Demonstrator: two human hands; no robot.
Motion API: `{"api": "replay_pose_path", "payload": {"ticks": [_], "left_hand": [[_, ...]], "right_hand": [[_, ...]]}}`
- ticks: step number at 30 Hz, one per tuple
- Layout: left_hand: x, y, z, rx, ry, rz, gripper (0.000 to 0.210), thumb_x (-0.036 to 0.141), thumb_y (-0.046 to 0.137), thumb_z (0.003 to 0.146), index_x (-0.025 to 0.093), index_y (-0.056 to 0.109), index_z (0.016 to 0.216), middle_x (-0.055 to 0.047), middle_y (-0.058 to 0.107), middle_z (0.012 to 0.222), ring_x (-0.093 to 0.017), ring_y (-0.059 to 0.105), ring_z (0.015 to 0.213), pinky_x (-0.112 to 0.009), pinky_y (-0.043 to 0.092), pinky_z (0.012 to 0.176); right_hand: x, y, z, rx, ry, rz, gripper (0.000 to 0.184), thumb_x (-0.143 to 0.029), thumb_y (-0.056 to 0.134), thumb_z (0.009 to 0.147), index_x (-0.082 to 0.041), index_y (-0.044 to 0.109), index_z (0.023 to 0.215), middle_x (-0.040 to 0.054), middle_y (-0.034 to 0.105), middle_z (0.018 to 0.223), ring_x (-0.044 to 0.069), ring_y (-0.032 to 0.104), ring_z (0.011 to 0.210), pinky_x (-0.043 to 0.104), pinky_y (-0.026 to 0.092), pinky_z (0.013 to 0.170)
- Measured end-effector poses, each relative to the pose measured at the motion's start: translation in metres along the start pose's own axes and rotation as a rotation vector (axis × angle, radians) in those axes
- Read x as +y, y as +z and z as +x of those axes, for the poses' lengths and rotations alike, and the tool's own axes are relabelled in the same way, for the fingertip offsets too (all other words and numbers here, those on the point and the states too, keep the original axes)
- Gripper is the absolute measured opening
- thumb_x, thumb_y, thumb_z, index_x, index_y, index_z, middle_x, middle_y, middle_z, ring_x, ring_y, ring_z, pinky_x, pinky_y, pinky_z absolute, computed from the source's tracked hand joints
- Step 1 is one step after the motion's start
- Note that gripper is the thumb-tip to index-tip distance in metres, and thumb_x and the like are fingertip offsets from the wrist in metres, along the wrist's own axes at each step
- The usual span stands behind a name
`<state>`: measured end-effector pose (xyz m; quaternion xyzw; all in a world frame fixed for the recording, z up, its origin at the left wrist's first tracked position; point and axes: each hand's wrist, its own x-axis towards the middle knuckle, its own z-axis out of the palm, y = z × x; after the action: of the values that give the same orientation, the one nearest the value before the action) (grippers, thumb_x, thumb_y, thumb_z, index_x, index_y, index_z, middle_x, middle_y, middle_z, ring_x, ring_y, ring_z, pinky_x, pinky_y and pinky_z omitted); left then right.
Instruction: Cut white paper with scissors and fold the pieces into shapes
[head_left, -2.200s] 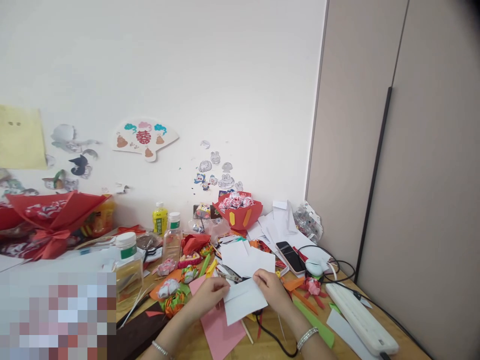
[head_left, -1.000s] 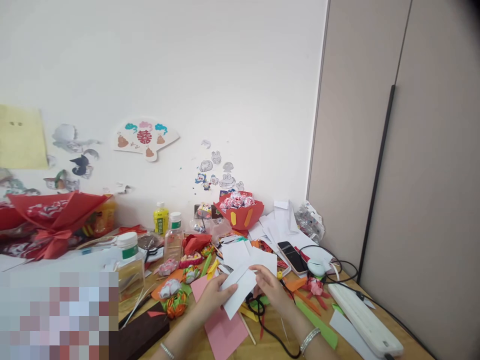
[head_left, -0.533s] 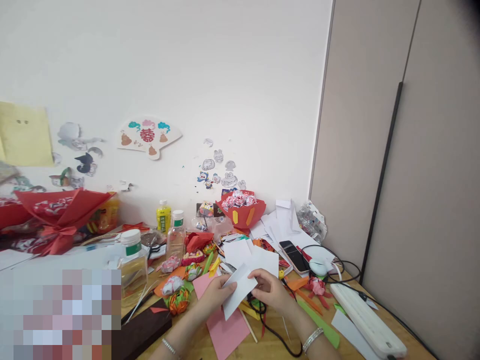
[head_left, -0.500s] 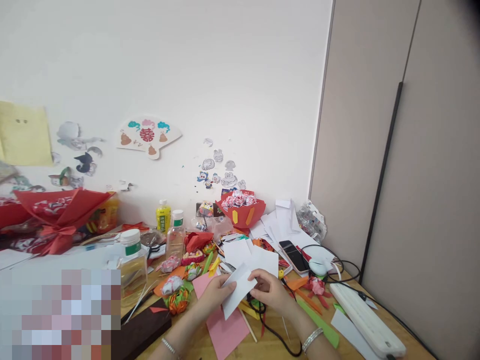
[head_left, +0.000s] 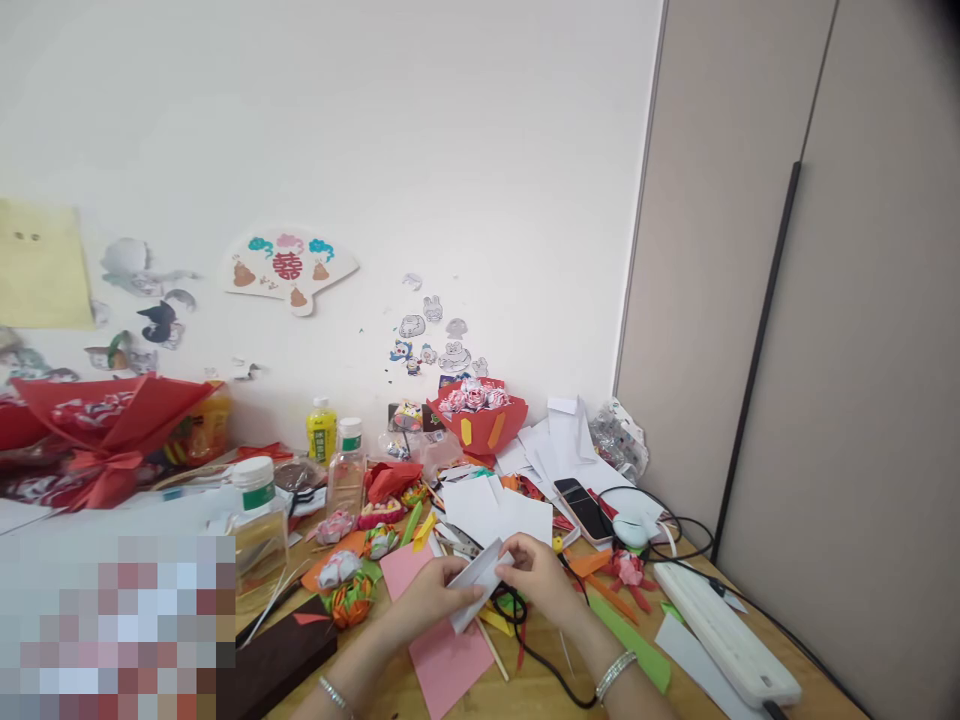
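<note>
Two hands, head view: my left hand (head_left: 436,597) and right hand (head_left: 538,577) both pinch the folded white paper (head_left: 481,571)!
Paper: up over the pink sheet (head_left: 454,676); if I pull unevenly, creases could skew.
Black cable (head_left: 553,677): looping close by, might catch a slipping corner.

On the surface (head_left: 510,702) I see a red-wrapped bouquet (head_left: 478,418) by the wall (head_left: 480,150), a yellow bottle (head_left: 321,432) left of it, a phone (head_left: 583,508), a power strip (head_left: 724,630)
</note>
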<state>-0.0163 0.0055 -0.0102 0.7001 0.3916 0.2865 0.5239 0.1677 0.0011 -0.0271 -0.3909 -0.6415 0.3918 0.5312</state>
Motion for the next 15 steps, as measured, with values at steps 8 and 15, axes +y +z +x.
{"api": "replay_pose_path", "payload": {"ticks": [8, 15], "left_hand": [[-0.0089, 0.0047, 0.0031, -0.026, -0.005, -0.051, 0.043, 0.056, 0.057, 0.066, 0.015, 0.054, 0.077, -0.001, 0.063, 0.060, -0.020, 0.062, 0.056, -0.028, 0.045, 0.053], [-0.0064, 0.0059, 0.0013, -0.081, -0.028, -0.072, 0.044, 0.058, 0.060, 0.063, 0.017, 0.050, 0.073, 0.000, 0.062, 0.055, -0.018, 0.061, 0.052, -0.027, 0.045, 0.051]], "right_hand": [[0.0048, 0.0068, 0.0027, 0.079, 0.026, 0.171, 0.034, -0.017, 0.063, 0.060, -0.020, 0.051, 0.092, -0.0041, 0.057, 0.064, 0.014, 0.055, 0.060, 0.025, 0.041, 0.055], [0.0088, 0.0066, 0.0039, 0.086, 0.072, 0.126, 0.021, -0.024, 0.065, 0.062, -0.017, 0.058, 0.081, -0.0006, 0.061, 0.066, 0.015, 0.056, 0.056, 0.026, 0.043, 0.052]]}}
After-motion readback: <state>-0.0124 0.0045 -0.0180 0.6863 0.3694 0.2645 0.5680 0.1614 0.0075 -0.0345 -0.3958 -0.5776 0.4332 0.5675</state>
